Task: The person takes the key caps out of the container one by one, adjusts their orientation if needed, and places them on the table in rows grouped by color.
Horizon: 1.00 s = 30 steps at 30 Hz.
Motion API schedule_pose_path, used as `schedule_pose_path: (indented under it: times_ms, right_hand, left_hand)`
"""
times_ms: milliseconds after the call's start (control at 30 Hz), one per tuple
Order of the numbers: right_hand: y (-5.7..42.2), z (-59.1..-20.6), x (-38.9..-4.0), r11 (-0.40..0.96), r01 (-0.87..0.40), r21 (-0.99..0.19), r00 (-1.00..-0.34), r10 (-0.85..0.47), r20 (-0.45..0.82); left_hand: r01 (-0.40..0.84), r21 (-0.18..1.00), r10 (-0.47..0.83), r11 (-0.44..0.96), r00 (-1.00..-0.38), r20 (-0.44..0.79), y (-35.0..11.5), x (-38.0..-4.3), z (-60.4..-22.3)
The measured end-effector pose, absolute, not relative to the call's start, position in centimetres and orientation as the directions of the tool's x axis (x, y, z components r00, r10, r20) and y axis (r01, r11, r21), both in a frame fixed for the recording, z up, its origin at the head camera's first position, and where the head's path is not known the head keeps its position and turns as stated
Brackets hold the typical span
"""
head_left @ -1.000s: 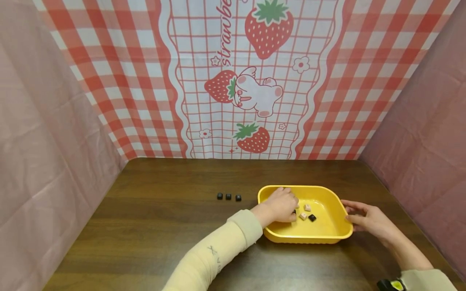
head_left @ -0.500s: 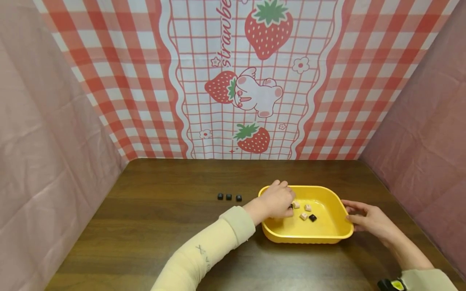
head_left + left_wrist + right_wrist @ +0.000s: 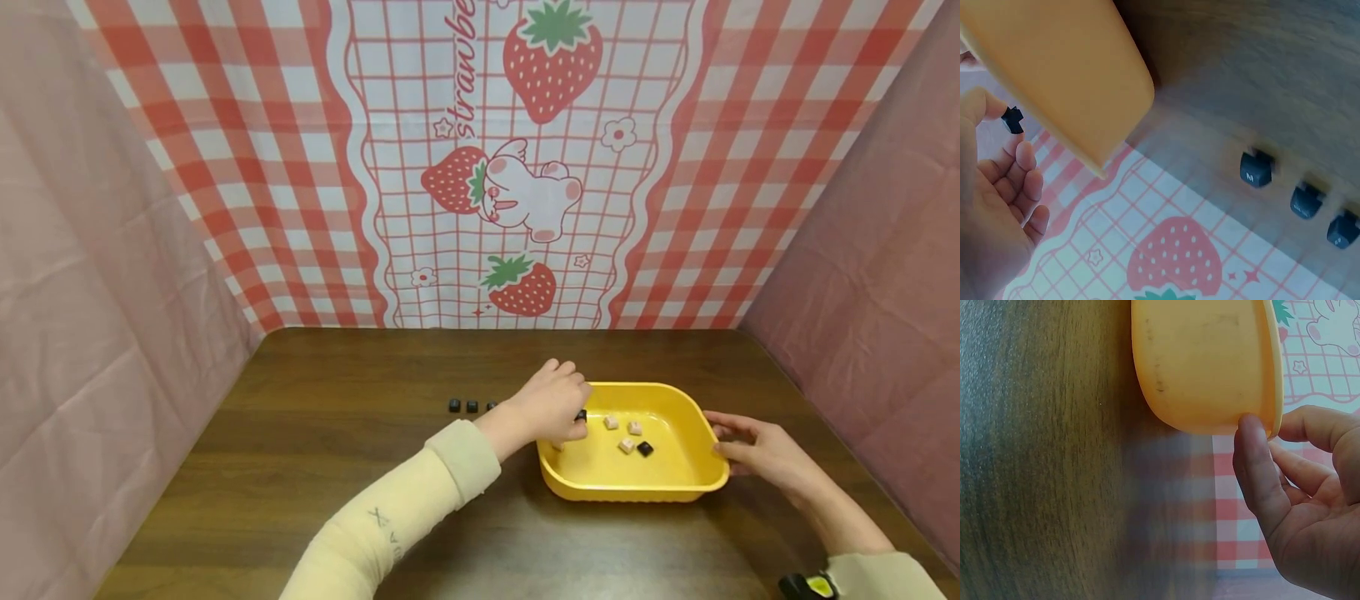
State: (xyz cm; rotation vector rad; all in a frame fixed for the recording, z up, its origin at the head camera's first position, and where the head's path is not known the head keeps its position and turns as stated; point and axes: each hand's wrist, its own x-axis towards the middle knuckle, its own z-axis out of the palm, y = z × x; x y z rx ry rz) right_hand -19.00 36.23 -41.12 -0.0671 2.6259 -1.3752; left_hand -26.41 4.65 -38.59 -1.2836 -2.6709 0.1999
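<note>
In the head view my left hand (image 3: 551, 404) is over the left end of a yellow tray (image 3: 690, 485). Its thumb and a finger pinch a black keycap (image 3: 1013, 120); the other fingers are loosely bent. Inside the tray lie several beige keycaps (image 3: 626, 447) and one more black keycap (image 3: 645, 448). My right hand (image 3: 768, 454) holds the tray's right end, fingertips at the rim and outer wall, as the right wrist view shows. Left of the tray, three black keycaps (image 3: 472, 407) stand in a row on the table, the nearest one partly hidden by my left hand.
The brown wooden table (image 3: 315, 467) carries the tray and the row. A strawberry-patterned cloth (image 3: 517, 208) hangs along its back edge, with pink drapes (image 3: 97, 292) at both sides.
My left hand has moved left and up from the middle of the tray with the black keycap, uncovering beige keycaps. My right hand stays at the tray's right end.
</note>
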Motion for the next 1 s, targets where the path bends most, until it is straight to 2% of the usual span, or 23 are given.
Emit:
schedule_pose_path:
  times_ms: [433,767,1000]
  right_hand:
    - [36.3,-41.0,-19.0,0.571,0.043,-0.820,-0.983,-0.122,-0.137]
    - [36.3,-41.1,-19.1,0.570,0.042,-0.820,-0.983,-0.121,-0.135]
    - [36.2,-41.2,-19.1,0.579,0.043,-0.814,-0.985,-0.114,-0.133]
  left_hand:
    - [0.742,-0.187,0.765,0.644,-0.622,0.165,1.1,-26.7,-37.5]
    - [0.724,-0.081,0.719,0.685,-0.654,0.234,-2.5,-27.3,-38.3]
    - [0.703,-0.075,0.697,0.707,-0.674,0.245,-4.6,-27.7,-38.6]
